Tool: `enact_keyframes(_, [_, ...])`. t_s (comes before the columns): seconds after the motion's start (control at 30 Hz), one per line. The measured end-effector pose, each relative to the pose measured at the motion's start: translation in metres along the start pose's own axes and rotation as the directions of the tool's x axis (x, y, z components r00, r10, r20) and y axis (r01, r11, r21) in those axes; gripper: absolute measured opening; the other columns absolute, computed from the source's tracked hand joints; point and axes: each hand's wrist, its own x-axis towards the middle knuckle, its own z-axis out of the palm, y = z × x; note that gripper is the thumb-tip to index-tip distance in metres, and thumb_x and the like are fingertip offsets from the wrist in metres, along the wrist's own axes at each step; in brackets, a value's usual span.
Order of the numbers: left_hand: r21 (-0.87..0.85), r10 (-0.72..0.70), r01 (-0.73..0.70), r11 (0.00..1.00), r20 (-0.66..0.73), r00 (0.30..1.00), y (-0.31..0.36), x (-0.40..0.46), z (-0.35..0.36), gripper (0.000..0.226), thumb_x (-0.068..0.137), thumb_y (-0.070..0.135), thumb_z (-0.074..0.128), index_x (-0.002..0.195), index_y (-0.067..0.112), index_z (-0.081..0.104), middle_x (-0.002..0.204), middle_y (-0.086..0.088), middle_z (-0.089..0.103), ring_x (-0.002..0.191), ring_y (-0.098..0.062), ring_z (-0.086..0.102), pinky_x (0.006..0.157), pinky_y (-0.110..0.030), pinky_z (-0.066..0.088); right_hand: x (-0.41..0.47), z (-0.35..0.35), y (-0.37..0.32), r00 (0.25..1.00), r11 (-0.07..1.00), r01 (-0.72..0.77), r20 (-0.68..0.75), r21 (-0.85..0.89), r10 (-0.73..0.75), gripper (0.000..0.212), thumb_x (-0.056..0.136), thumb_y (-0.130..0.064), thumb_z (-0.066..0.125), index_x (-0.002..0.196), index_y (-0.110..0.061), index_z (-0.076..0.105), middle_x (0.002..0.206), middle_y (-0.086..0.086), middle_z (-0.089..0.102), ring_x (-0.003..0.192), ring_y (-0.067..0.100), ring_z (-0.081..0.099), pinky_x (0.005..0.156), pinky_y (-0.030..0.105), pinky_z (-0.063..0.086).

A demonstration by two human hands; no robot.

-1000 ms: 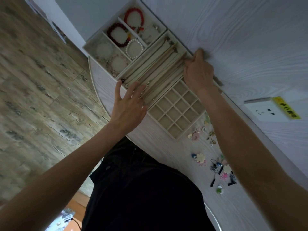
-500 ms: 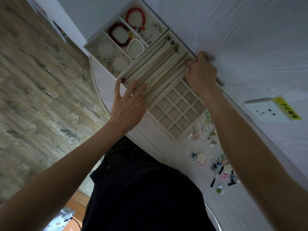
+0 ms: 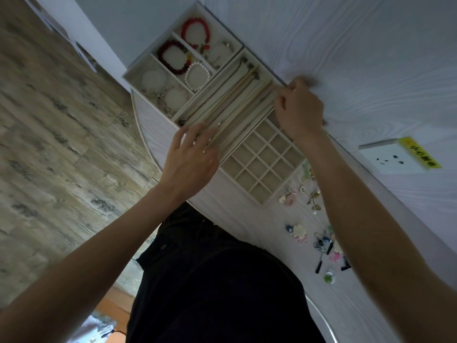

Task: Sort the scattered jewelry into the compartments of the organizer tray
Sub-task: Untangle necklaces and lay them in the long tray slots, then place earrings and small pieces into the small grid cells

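a person's left hand [image 3: 190, 157] lies flat-fingered on the necklace tray [image 3: 230, 105] while the right hand [image 3: 298, 107] pinches a chain at the table's far edge; loose earrings [image 3: 319, 238] wait beside the tray, and a tug could tangle neighbouring chains.

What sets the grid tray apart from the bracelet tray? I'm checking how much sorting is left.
The grid tray has many small square cells; the bracelet tray has a few large compartments. The grid tray looks empty; the bracelet tray holds red, dark red and pearl bracelets. The grid tray lies nearer the loose jewelry. Both are pale beige.
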Motion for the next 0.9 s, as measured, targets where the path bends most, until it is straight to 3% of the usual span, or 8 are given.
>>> enact_keyframes(0.2, [-0.419,0.048,-0.112,0.901,-0.16,0.986,0.034,0.025,-0.021,0.018,0.094,0.016,0.051,0.097,0.008,0.067,0.095,-0.003,0.068,0.088,-0.017,0.058,0.079,-0.022,0.04,-0.071,-0.015,0.008,0.943,0.937,-0.029,-0.302,0.349,0.141,0.03,0.093,-0.015,0.045,0.113,-0.012,0.066,0.094,0.01,0.061,0.078,0.022,0.054,0.067,0.029,0.04])
enact_keyframes(0.3, [-0.576,-0.016,-0.024,0.817,-0.065,0.998,0.064,0.039,-0.026,0.023,0.095,0.024,0.049,0.1,0.008,0.065,0.093,-0.001,0.068,0.082,-0.01,0.058,0.071,-0.015,0.038,-0.127,-0.015,0.011,0.868,0.898,-0.135,-0.387,0.418,0.31,0.029,0.091,-0.016,0.044,0.107,-0.011,0.069,0.092,0.009,0.066,0.083,0.024,0.056,0.073,0.036,0.044])
enact_keyframes(0.4, [-0.68,0.048,0.063,0.73,0.144,0.988,0.094,0.05,-0.021,0.019,0.094,0.025,0.054,0.103,0.011,0.064,0.092,0.003,0.068,0.08,-0.004,0.059,0.069,-0.018,0.044,-0.184,0.0,0.015,0.804,0.864,-0.282,-0.389,0.417,0.451,0.029,0.087,-0.015,0.046,0.1,-0.01,0.071,0.088,0.009,0.068,0.082,0.028,0.058,0.073,0.037,0.044])
enact_keyframes(0.5, [-0.631,0.288,-0.024,0.775,0.319,0.903,0.121,0.048,-0.003,0.021,0.09,0.017,0.057,0.11,0.014,0.062,0.093,0.005,0.064,0.086,-0.01,0.058,0.075,-0.027,0.048,-0.234,0.022,0.024,0.774,0.833,-0.47,-0.318,0.292,0.548,0.023,0.084,-0.018,0.052,0.096,-0.011,0.071,0.093,0.011,0.065,0.089,0.035,0.057,0.081,0.037,0.04])
enact_keyframes(0.6, [-0.473,0.48,-0.267,0.84,0.417,0.772,0.146,0.041,0.019,0.034,0.088,0.014,0.058,0.122,0.012,0.058,0.114,-0.007,0.061,0.111,-0.027,0.051,0.087,-0.039,0.046,-0.272,0.039,0.028,0.769,0.773,-0.578,-0.143,0.261,0.624,0.028,0.078,-0.019,0.068,0.104,-0.009,0.068,0.1,0.014,0.061,0.096,0.037,0.055,0.084,0.043,0.045])
enact_keyframes(0.73, [-0.322,0.617,-0.53,0.785,0.489,0.617,0.167,0.029,0.041,0.04,0.091,0.025,0.056,0.129,0.013,0.051,0.124,-0.008,0.054,0.118,-0.028,0.042,0.097,-0.034,0.034,-0.29,0.049,0.023,0.755,0.719,-0.631,0.015,0.291,0.656,0.043,0.078,-0.021,0.074,0.118,-0.015,0.061,0.111,0.01,0.058,0.108,0.029,0.052,0.078,0.036,0.048])
enact_keyframes(0.8, [-0.302,0.638,-0.571,0.763,0.497,0.588,0.175,0.018,0.049,0.037,0.09,0.028,0.057,0.124,0.011,0.055,0.119,-0.011,0.056,0.114,-0.03,0.043,0.097,-0.036,0.036,-0.297,0.056,0.024,0.754,0.717,-0.643,0.061,0.27,0.654,0.043,0.083,-0.024,0.068,0.125,-0.018,0.056,0.118,0.007,0.054,0.115,0.024,0.048,0.082,0.033,0.046])
enact_keyframes(0.9, [-0.339,0.587,-0.48,0.809,0.51,0.629,0.179,0.003,0.055,0.038,0.087,0.03,0.063,0.119,0.012,0.058,0.116,-0.01,0.054,0.112,-0.029,0.046,0.087,-0.037,0.044,-0.299,0.06,0.023,0.768,0.731,-0.616,0.017,0.294,0.64,0.038,0.084,-0.025,0.068,0.119,-0.016,0.058,0.114,0.007,0.056,0.11,0.024,0.051,0.08,0.033,0.047])
